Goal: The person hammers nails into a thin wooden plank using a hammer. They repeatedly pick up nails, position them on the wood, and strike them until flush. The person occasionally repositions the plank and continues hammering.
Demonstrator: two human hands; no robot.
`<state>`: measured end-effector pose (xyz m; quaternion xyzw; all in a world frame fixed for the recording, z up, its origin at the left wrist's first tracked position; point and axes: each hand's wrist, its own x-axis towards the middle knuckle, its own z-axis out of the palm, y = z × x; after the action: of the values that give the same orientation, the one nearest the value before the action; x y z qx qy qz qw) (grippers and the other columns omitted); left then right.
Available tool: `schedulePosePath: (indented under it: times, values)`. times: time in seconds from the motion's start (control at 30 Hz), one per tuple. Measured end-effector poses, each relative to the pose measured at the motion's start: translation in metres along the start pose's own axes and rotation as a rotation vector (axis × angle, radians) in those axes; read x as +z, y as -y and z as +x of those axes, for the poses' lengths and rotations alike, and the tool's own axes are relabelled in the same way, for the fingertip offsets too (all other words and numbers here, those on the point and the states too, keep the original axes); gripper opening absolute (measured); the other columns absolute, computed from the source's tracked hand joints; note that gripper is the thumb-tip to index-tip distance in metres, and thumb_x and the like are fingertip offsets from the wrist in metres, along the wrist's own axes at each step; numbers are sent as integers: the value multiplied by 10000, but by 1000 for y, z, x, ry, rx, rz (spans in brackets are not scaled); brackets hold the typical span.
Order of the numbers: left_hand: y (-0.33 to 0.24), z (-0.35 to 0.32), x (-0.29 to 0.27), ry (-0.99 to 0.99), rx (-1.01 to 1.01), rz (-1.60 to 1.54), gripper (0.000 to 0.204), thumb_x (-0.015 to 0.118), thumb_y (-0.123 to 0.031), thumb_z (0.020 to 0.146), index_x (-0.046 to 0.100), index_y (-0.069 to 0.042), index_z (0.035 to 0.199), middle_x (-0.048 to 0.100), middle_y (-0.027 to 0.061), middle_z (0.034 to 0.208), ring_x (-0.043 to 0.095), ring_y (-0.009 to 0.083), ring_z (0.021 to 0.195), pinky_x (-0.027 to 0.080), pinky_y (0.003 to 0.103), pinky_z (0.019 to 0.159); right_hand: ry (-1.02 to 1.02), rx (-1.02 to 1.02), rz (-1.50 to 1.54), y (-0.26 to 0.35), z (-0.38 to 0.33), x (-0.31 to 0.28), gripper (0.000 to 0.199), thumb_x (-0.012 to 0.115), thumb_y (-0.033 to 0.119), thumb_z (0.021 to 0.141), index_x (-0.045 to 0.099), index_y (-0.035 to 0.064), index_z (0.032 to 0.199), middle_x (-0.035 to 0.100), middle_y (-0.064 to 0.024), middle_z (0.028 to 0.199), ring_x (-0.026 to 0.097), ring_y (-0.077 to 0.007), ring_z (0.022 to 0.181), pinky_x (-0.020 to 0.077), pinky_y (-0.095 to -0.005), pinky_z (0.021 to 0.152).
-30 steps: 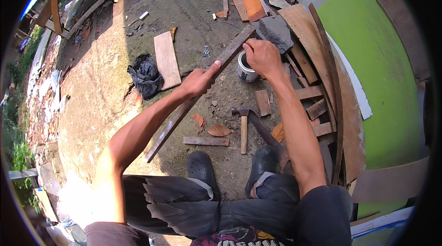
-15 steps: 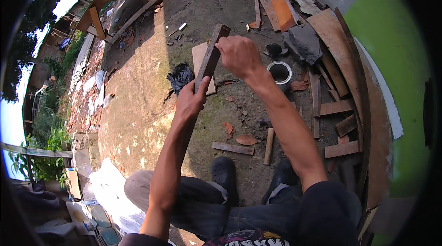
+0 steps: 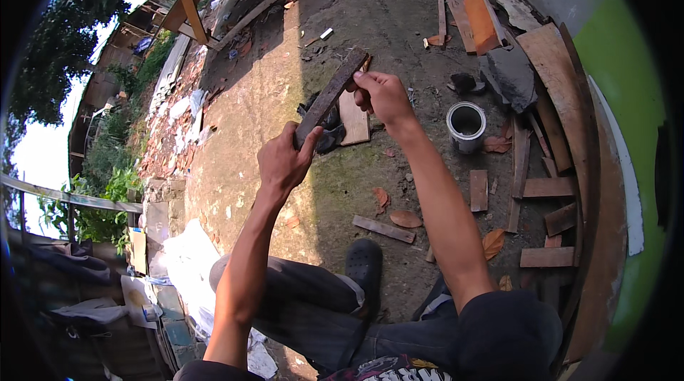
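Observation:
A dark, weathered strip of wood [image 3: 329, 99] is held up in front of me, tilted with its upper end to the right. My left hand [image 3: 283, 158] is closed round its lower end, the thumb along one face. Near the upper end, my right hand [image 3: 385, 101] has thumb and curled fingers closed at the strip's right edge. Beneath the strip on the ground lie a black plastic bag [image 3: 331, 138] and a pale flat board [image 3: 354, 119], both partly covered by it.
An open tin can [image 3: 466, 127] stands right of my right forearm, near a grey stone block [image 3: 508, 78]. Wood offcuts [image 3: 548, 187] and planks line the green wall [image 3: 620, 74]. A short wood strip [image 3: 383, 228] lies before my shoe [image 3: 364, 270]. White sheeting [image 3: 191, 267] lies left.
The wood strip has tilted further to the right, showing more of its broad face. My right hand has turned, with its thumb now visible. The view has shifted left; my forearm now covers most of the hammer.

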<state>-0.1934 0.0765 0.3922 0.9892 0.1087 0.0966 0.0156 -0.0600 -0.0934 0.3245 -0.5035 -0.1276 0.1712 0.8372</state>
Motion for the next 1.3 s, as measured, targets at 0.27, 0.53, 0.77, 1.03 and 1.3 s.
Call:
schedulePosePath:
  times: [0.27,0.53,0.77,1.03,1.3]
  values:
    - [6,5,28,261,48,-102,547,531,-572,951,586,-29,984,630,230,663,646,424,648,485,505,611,-81,104,-11,-36,-19,-27,410,551,380,993,685,17,856,635,-16,682,554,-91,565,425,-247,520]
    - [36,-25,198,372,266,-193,527,468,-533,991,458,-8,1041,615,272,977,624,462,889,490,538,738,31,1212,-847,-146,-104,-143,652,497,572,970,671,-56,1008,702,-122,811,680,-195,666,544,-328,551]
    - [34,-88,284,456,269,-98,454,461,-510,989,524,-65,1052,622,183,1004,635,373,979,521,492,765,27,1436,-1121,-174,-217,-153,830,556,724,856,650,-29,1194,715,-198,1049,712,-306,924,567,-444,811]
    - [44,-103,312,402,396,-85,561,471,-472,995,475,-93,1409,580,128,1022,571,302,989,450,419,861,-400,970,-1230,-215,-226,-122,572,656,457,863,605,7,1211,664,-237,1158,673,-371,1042,537,-473,868]
    - [53,-106,315,268,522,-219,577,528,-405,985,444,-43,1427,494,173,1361,448,329,1299,358,431,1080,-672,879,-108,-210,-210,-120,190,593,176,901,515,68,1037,562,-54,744,586,-167,591,509,-320,473]
